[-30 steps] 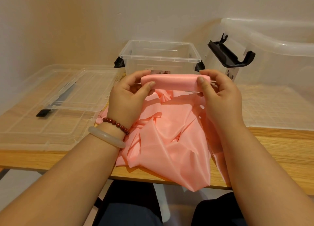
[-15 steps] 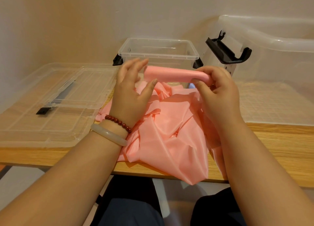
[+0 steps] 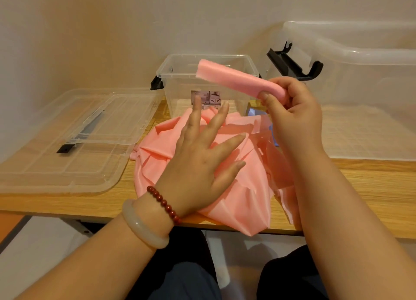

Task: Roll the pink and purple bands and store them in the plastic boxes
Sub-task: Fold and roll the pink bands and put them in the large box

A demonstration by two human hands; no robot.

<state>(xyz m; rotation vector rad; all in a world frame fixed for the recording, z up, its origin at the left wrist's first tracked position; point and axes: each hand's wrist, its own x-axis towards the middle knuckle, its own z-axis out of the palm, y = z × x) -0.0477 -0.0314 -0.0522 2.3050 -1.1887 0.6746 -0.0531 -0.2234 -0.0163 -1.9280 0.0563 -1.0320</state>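
Two jobs were split between the hands. A pink roll (image 3: 238, 81) was pinched at its near end by the right hand (image 3: 295, 117), with thumb and curled fingers closed round it. It was held tilted in the air in front of the small clear box (image 3: 166, 74), level with its rim, apparently so the winding could be kept tight on the way in. The left hand (image 3: 202, 162) was spread flat, fingers straight and gripping nothing, over the loose pink sheet (image 3: 243, 193) heaped on the table (image 3: 360, 187). The heap was probably being steadied, since one corner hung over the front edge. Whether roll and heap were joined could not be told. No roll was seen inside the box. A clear lid (image 3: 67, 160) lay to the left, and a larger box (image 3: 360, 58) stood to the right.
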